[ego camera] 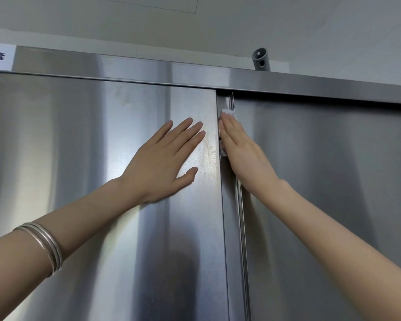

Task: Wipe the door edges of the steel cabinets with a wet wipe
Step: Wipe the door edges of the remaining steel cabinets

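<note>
Head view: your right hand point(242, 150), fingers point(230, 129) straight, presses the wet wipe point(228, 113) against the door edge point(232, 239) near its top, so the edge runs vertically down below that grip, while your left hand point(163, 159) lies flat and empty on the left door point(79, 147).

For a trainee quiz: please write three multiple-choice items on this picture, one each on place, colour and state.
1. Where is the wet wipe? A) on the floor B) against the door edge, near its top C) on the cabinet top
2. Its colour? A) blue B) white C) yellow
3. How is the left hand? A) in a fist B) gripping a handle C) flat, fingers straight
Key: 1 B, the right hand presses it there; 2 B, white shows above that hand; 3 C, it rests on the left door.
</note>
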`<state>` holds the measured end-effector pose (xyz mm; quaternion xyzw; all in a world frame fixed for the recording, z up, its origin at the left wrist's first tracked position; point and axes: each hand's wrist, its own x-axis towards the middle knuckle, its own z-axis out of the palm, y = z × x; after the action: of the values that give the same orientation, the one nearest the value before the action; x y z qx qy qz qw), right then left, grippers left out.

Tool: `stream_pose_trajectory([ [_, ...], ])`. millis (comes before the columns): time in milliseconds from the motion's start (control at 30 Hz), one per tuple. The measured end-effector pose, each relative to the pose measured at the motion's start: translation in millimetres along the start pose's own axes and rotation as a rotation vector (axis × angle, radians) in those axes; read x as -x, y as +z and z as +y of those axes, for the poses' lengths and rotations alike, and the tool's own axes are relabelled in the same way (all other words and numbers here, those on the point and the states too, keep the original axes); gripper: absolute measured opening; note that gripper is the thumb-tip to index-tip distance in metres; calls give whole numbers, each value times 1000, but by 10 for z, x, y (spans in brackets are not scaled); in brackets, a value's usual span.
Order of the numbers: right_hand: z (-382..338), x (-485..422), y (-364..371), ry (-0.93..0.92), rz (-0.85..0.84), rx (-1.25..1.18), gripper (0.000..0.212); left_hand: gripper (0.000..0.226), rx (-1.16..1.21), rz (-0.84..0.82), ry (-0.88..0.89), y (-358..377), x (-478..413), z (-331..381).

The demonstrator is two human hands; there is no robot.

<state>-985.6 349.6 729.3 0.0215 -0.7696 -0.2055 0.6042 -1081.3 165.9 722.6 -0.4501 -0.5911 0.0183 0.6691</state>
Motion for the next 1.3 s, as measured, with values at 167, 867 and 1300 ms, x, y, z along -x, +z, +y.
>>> stream_pose_trajectory([
  [167, 123, -380, -81, 58, -20, -12, 50, 67, -8, -1, 0, 1, -4, -9],
  [867, 82, -53, 12, 3, 25, -120, 46, 67, 0, -7, 0, 3, 4, -11],
  [1300, -81, 446, 47, -72, 69, -158, 40, 68, -8, 7, 22, 23, 8, -11],
])
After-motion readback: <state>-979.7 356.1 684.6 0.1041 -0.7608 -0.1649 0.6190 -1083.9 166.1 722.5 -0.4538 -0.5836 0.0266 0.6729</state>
